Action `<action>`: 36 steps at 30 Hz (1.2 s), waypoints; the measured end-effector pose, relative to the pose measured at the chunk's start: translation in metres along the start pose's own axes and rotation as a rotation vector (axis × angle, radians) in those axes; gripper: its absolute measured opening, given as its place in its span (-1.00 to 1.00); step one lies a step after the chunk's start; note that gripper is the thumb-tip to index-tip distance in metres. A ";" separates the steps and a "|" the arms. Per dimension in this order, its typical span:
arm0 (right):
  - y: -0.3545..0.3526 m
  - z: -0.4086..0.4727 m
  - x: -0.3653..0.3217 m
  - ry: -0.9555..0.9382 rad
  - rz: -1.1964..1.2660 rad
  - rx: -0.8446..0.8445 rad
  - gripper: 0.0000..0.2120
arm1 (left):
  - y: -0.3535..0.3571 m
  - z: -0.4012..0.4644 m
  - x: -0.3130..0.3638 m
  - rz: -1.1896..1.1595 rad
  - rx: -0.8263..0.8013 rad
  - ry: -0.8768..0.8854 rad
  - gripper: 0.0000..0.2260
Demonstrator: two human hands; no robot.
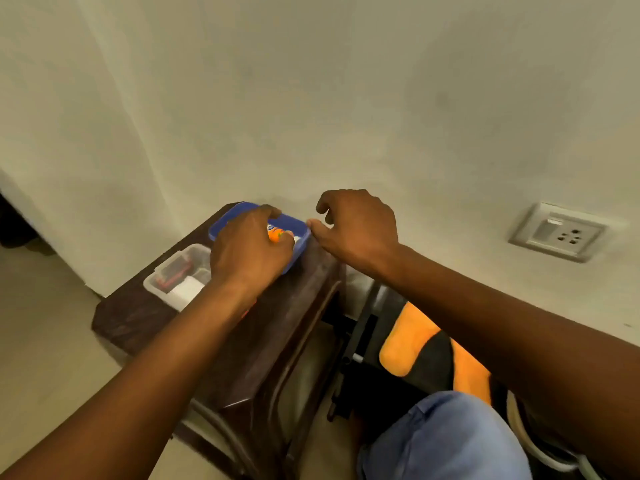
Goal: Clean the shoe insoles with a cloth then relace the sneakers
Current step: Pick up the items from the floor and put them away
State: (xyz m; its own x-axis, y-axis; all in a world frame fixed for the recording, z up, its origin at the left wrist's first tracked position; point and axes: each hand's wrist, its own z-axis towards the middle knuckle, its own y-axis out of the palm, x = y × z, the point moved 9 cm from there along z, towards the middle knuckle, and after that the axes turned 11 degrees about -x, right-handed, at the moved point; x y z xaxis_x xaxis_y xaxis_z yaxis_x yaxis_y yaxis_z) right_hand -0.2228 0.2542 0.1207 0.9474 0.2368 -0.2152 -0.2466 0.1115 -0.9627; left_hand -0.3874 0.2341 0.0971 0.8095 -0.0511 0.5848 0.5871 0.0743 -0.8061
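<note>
Here your left hand (251, 245) reaches into the blue container (298, 226), fingers curled round an orange item (276, 234) inside it. Your right hand (356, 230) hovers just beside the container's right rim, fingers loosely curled, holding nothing. No sneakers or insoles show; an orange cloth (408, 341) lies below and right of the container. You seem to be gathering supplies; next, lift the item clear.

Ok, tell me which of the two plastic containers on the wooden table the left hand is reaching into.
The blue container at the table's far end by the wall. The left hand is in it; the clear container sits nearer, left of that wrist, untouched.
</note>
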 end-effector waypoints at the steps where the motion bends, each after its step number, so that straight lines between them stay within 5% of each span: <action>1: -0.012 -0.015 0.013 0.026 0.028 0.018 -0.67 | 0.005 -0.006 0.019 -0.009 -0.013 0.032 -0.63; 15: -0.136 -0.315 0.254 0.616 0.191 0.196 -0.78 | 0.194 -0.144 0.314 -0.254 -0.493 0.464 -0.92; 25: -0.074 -0.628 0.404 1.231 0.312 0.294 -0.92 | 0.404 -0.351 0.455 -0.268 -1.014 0.573 -0.86; 29: 0.024 -0.723 0.437 1.469 0.410 0.204 -0.91 | 0.495 -0.435 0.451 -0.143 -1.266 0.465 -0.84; 33: 0.125 -0.785 0.448 1.628 0.539 0.072 -0.85 | 0.575 -0.495 0.397 -0.062 -1.503 0.077 -0.80; 36: 0.192 -0.819 0.449 1.700 0.631 -0.026 -0.80 | 0.617 -0.516 0.361 0.024 -1.529 -0.055 -0.80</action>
State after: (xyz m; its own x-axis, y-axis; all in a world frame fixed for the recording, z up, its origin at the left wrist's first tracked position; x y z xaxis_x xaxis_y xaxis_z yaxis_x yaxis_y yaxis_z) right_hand 0.3224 -0.4086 -0.2951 -0.1196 -0.9054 -0.4073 -0.6249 0.3874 -0.6778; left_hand 0.2683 -0.2523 -0.2356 0.8375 -0.0266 0.5458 0.0418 -0.9928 -0.1125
